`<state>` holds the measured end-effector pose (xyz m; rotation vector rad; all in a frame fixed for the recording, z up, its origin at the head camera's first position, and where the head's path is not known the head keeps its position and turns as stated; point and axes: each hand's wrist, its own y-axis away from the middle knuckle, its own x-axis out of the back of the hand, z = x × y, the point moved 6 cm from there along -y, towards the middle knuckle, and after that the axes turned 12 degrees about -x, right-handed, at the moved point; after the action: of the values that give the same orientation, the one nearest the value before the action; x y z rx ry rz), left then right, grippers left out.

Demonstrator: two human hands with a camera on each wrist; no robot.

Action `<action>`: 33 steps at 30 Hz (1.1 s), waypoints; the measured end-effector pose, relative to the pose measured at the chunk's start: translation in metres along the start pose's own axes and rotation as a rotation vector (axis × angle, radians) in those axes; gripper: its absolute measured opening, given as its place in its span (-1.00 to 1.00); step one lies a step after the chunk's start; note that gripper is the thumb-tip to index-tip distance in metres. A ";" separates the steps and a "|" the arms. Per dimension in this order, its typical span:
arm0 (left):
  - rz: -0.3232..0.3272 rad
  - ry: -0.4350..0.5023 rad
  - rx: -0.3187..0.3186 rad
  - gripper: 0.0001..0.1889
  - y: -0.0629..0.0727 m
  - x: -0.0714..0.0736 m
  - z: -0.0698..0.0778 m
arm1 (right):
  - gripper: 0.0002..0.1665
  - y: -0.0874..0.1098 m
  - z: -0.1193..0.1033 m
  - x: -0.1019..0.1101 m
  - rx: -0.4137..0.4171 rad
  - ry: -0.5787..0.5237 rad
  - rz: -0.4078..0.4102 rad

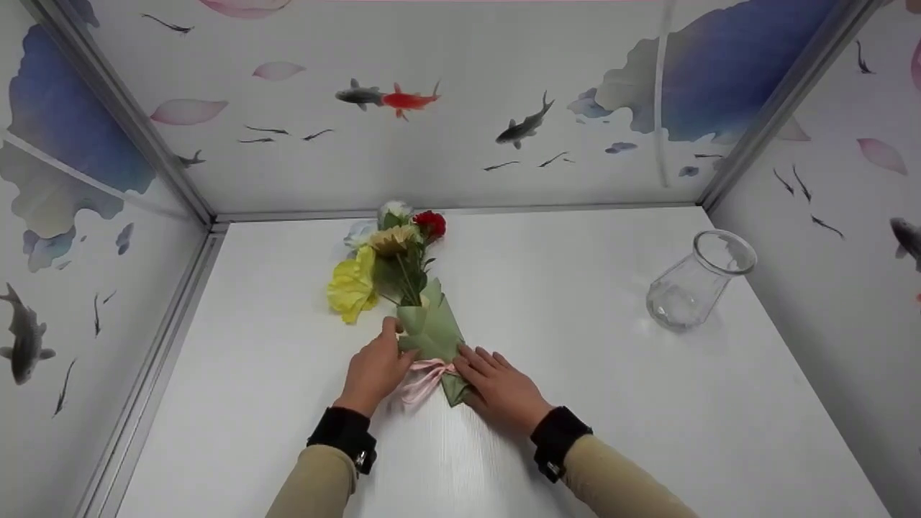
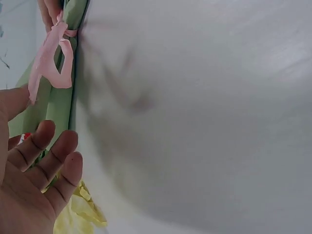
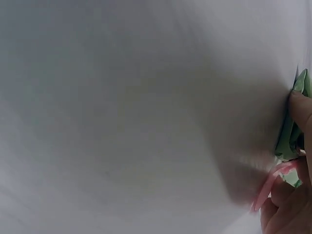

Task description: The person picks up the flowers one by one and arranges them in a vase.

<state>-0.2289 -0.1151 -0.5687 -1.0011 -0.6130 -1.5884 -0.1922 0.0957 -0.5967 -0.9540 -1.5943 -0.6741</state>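
A bouquet in green wrapping paper (image 1: 435,332) lies on the white table, flowers pointing away from me. A pink ribbon (image 1: 426,380) is tied round its lower part; its loop (image 2: 58,80) hangs in the left wrist view. My left hand (image 1: 374,370) is at the left side of the wrapping, fingers loosely bent and thumb by the ribbon. On the other side, my right hand (image 1: 500,388) grips the bouquet's lower end near the ribbon. In the right wrist view its thumb (image 3: 301,109) lies against the green paper (image 3: 287,139).
The flowers include a yellow bloom (image 1: 352,286), a red carnation (image 1: 430,226) and pale blooms, close to the back wall. A clear glass vase (image 1: 683,302) stands at the right of the table (image 1: 575,288). Printed panels (image 1: 468,43) enclose the back and sides.
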 end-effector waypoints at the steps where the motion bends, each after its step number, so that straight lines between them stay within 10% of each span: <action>1: 0.007 0.006 0.018 -0.58 0.000 0.001 -0.001 | -0.33 0.001 0.001 0.000 -0.006 -0.004 0.009; 5: 0.012 -0.023 0.034 -0.67 0.001 0.002 -0.001 | -0.34 0.002 0.004 -0.002 -0.048 -0.003 0.025; 13: 0.011 -0.064 -0.142 -0.73 0.003 -0.003 0.018 | -0.26 0.003 0.006 -0.005 -0.084 0.004 0.009; 21: -0.054 -0.036 -0.223 -0.79 0.000 -0.011 0.032 | -0.12 -0.002 0.016 0.000 -0.207 -0.270 -0.041; 33: -0.115 0.035 -0.241 -0.88 -0.002 -0.019 0.037 | -0.69 -0.008 0.028 0.025 -0.360 -0.364 0.245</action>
<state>-0.2198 -0.0743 -0.5657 -1.1281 -0.4695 -1.8094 -0.2150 0.1201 -0.5787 -1.5831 -1.6575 -0.6519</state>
